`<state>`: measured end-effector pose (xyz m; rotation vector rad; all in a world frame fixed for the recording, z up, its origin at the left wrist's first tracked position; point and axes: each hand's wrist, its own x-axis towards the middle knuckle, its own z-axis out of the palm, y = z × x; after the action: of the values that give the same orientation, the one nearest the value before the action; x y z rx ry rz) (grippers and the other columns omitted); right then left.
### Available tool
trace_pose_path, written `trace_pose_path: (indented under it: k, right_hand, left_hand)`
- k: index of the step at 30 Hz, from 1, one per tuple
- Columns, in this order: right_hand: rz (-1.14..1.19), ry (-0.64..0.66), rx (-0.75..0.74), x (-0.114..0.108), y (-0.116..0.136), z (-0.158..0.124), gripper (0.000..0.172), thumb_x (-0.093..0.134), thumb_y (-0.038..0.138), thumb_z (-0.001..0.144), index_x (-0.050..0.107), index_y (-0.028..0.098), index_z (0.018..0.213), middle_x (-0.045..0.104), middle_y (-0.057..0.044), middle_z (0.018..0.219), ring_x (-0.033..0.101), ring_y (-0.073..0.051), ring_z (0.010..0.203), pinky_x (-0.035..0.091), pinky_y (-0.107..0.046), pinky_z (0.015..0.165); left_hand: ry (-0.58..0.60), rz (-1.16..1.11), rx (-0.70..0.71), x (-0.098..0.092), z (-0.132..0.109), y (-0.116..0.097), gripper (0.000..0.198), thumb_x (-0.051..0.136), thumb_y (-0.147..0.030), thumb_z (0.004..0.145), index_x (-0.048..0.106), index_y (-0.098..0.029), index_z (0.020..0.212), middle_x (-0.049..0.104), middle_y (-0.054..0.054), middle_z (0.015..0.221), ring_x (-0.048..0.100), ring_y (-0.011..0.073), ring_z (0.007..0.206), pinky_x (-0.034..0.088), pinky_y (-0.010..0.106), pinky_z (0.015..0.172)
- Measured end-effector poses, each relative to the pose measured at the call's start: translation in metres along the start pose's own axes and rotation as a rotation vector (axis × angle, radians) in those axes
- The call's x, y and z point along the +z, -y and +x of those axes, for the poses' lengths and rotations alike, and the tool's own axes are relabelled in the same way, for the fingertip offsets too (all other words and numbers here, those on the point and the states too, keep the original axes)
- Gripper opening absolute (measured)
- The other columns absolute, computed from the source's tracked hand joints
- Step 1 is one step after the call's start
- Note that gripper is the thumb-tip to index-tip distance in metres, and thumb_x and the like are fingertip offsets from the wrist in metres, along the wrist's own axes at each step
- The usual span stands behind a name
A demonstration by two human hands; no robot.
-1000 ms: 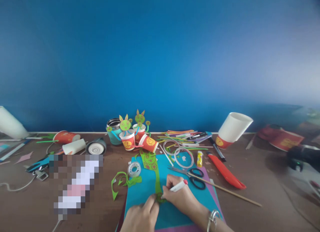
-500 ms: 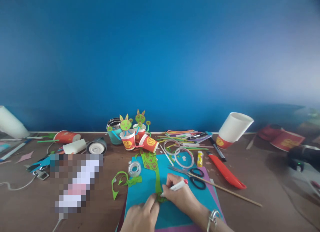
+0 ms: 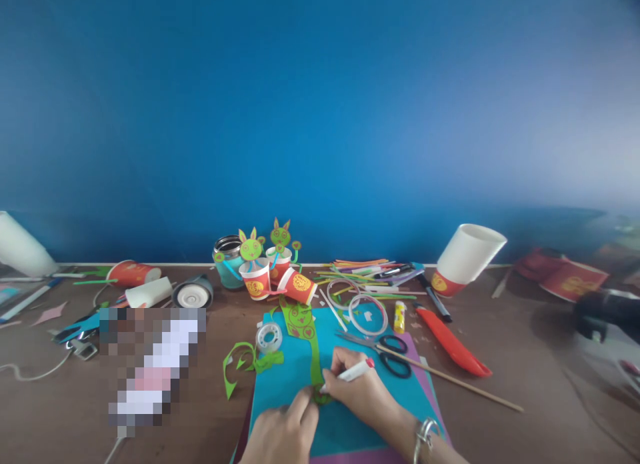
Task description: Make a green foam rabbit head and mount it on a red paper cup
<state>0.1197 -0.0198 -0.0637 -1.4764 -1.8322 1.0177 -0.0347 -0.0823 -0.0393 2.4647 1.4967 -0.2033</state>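
Note:
My right hand (image 3: 357,384) grips a white marker (image 3: 356,371) with a red end, its tip down on a small green paper piece (image 3: 324,399). At that piece's left edge, the closed fingers of my left hand (image 3: 287,427) hold it against blue paper sheets (image 3: 345,427). A green paper strip (image 3: 315,361) runs up from there to a drawn animal face with ears (image 3: 300,319). Scissors (image 3: 383,347) with black handles lie right of the marker, with a wooden stick (image 3: 460,379) across the handles. A roll of clear tape (image 3: 269,337) rests on the sheets' left edge, beside green scraps (image 3: 240,361).
Behind the sheets stand paper cups (image 3: 255,279) with green animal figures. Bendy straws (image 3: 370,277) and a yellow glue stick (image 3: 399,317) lie to their right. Farther right are a red cutter (image 3: 453,344) and stacked white cups (image 3: 470,254). A blue wall (image 3: 320,117) closes off the back.
Both hands stay at the small green piece. The marker and right hand have shifted very slightly left; the rest looks the same.

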Motion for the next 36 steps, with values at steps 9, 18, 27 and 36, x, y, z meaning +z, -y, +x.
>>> trace_pose_path:
  k: [9, 18, 27, 36]
  right_hand:
    - [0.000, -0.008, -0.009, 0.001, -0.003, 0.001, 0.022, 0.049, 0.017, 0.062, 0.033, 0.021, 0.049, 0.037, 0.008, 0.043, 0.032, -0.007, 0.044, 0.022, -0.019, 0.040]
    - [0.102, 0.015, 0.021, 0.000, -0.003, 0.000, 0.021, 0.050, 0.016, 0.063, 0.034, 0.021, 0.050, 0.043, 0.008, 0.040, 0.035, -0.006, 0.040, 0.023, -0.018, 0.038]
    - [0.563, -0.086, 0.053, -0.012, -0.006, 0.007, 0.032, 0.050, 0.040, 0.076, 0.037, 0.021, 0.055, 0.043, 0.008, 0.036, 0.037, -0.007, 0.037, 0.026, -0.020, 0.041]
    - [0.690, -0.144, 0.062, -0.020, 0.003, 0.007, 0.035, 0.065, 0.047, 0.068, 0.043, 0.020, 0.062, 0.031, 0.010, 0.047, 0.025, -0.007, 0.042, 0.020, -0.021, 0.041]
  left_hand:
    - [-0.020, -0.008, 0.000, 0.001, 0.000, 0.001, 0.042, 0.037, -0.004, 0.078, 0.056, -0.016, 0.113, 0.055, 0.014, 0.123, 0.067, 0.0219, 0.078, 0.054, 0.029, 0.065]
    - [-0.052, -0.027, 0.015, 0.004, 0.001, 0.002, 0.043, 0.037, -0.002, 0.076, 0.057, -0.018, 0.111, 0.055, 0.011, 0.125, 0.067, 0.0200, 0.077, 0.054, 0.026, 0.065]
    - [-0.248, 0.008, 0.181, 0.034, 0.001, 0.009, 0.026, 0.040, -0.013, 0.082, 0.059, -0.020, 0.100, 0.063, 0.007, 0.109, 0.066, 0.0156, 0.064, 0.051, 0.020, 0.053]
    - [-0.531, -1.032, -0.092, 0.014, 0.012, 0.011, 0.038, 0.024, -0.040, 0.092, 0.054, -0.019, 0.103, 0.055, 0.001, 0.068, 0.052, 0.0145, 0.062, 0.043, 0.023, 0.058]
